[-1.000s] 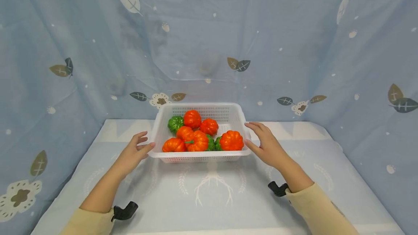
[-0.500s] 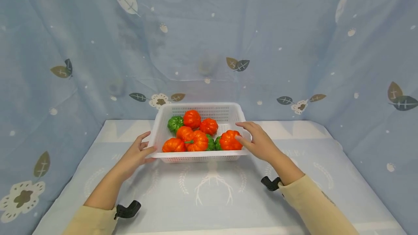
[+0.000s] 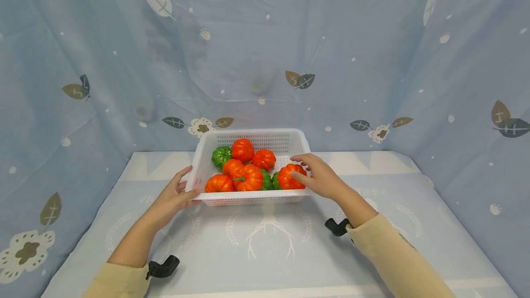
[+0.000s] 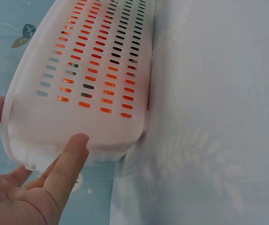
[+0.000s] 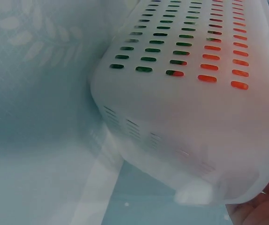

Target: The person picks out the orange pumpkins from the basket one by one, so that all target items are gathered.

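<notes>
A white plastic basket (image 3: 248, 197) with slotted walls stands on the table, holding several small orange and green pumpkins. My left hand (image 3: 171, 199) holds its left end near the front corner, and the left wrist view shows fingers (image 4: 71, 161) against the outer wall. My right hand (image 3: 325, 178) reaches over the right rim, its thumb overlapping the front right orange pumpkin (image 3: 288, 177). The fingers of that hand extend loosely above the pumpkin. In the right wrist view, the basket wall hides most of the right hand (image 5: 261, 206).
A green pumpkin (image 3: 221, 157) and an orange pumpkin (image 3: 242, 150) lie toward the basket's back left. Blue patterned cloth (image 3: 256, 49) hangs behind the basket and at both sides. A pale patterned cloth (image 3: 269, 261) covers the table.
My right hand has moved left from the basket's right rim to over the front right pumpkin. My left hand has closed in slightly on the left rim. The basket stays in place.
</notes>
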Demonstrator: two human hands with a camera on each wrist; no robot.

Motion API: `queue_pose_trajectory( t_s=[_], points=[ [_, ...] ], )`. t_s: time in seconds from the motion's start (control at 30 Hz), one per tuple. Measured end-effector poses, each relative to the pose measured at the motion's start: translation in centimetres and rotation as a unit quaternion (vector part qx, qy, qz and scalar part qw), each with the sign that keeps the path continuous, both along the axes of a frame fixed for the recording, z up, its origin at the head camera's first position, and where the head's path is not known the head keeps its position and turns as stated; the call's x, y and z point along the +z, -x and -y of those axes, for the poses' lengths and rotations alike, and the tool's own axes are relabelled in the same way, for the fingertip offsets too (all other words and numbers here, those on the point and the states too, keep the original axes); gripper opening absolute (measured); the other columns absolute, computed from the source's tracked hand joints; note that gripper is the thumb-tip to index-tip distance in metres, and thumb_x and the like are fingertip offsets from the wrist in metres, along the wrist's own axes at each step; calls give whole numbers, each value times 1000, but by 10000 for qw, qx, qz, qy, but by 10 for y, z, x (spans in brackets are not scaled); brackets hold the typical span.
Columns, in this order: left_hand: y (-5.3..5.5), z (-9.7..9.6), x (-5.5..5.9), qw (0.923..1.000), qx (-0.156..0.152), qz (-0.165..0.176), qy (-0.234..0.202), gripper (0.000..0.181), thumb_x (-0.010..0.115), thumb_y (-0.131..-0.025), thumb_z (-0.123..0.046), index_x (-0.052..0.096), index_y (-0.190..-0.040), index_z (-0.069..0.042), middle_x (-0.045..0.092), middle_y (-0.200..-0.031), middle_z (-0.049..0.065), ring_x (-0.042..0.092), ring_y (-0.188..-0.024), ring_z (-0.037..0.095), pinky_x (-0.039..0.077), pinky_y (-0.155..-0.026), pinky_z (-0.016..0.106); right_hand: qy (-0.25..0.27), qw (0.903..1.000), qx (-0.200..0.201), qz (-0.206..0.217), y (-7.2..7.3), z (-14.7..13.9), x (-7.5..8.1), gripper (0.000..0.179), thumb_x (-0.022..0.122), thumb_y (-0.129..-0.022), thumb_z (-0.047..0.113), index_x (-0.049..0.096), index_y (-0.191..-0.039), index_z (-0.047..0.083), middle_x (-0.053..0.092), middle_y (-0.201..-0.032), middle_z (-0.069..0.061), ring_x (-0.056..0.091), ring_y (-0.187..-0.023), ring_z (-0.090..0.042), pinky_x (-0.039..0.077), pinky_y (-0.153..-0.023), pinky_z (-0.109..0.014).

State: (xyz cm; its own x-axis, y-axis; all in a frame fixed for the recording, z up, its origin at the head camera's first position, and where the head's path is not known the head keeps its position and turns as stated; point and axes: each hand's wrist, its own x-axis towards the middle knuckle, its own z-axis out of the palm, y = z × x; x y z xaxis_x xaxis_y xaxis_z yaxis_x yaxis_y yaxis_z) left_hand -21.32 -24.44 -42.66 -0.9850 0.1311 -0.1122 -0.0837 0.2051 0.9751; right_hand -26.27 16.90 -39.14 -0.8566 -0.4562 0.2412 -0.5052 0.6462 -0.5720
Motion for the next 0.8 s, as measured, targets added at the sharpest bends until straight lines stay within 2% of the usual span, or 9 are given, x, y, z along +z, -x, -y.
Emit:
queue_pose_trajectory(
  t_s=[0.37,0.63,0.8],
  points=[
    [-2,2,-3,9998,-81,-67,-166,92,67,-96,-13,4,-162,-19,26,-156,32,48,-129,47,49,-99,53,-256,9995,135,122,9,4,5,40,69,-96,28,65,-127,3,65,-115,-9,59,-102,-25,54,-91,-43],
    [-3,2,-2,9998,-73,-29,-155,93,68,-96,-14,4,-163,-20,27,-155,32,51,-127,45,49,-100,53,-310,9986,266,322,10,2,8,39,70,-95,24,64,-128,4,64,-118,-9,59,-101,-24,54,-92,-43],
    [-3,3,-3,9998,-97,-41,-183,93,67,-96,-13,3,-163,-20,28,-155,32,51,-127,43,49,-100,51,-346,9985,377,195,11,1,10,37,72,-93,22,66,-126,4,64,-116,-9,59,-99,-23,54,-91,-44]
  ],
)
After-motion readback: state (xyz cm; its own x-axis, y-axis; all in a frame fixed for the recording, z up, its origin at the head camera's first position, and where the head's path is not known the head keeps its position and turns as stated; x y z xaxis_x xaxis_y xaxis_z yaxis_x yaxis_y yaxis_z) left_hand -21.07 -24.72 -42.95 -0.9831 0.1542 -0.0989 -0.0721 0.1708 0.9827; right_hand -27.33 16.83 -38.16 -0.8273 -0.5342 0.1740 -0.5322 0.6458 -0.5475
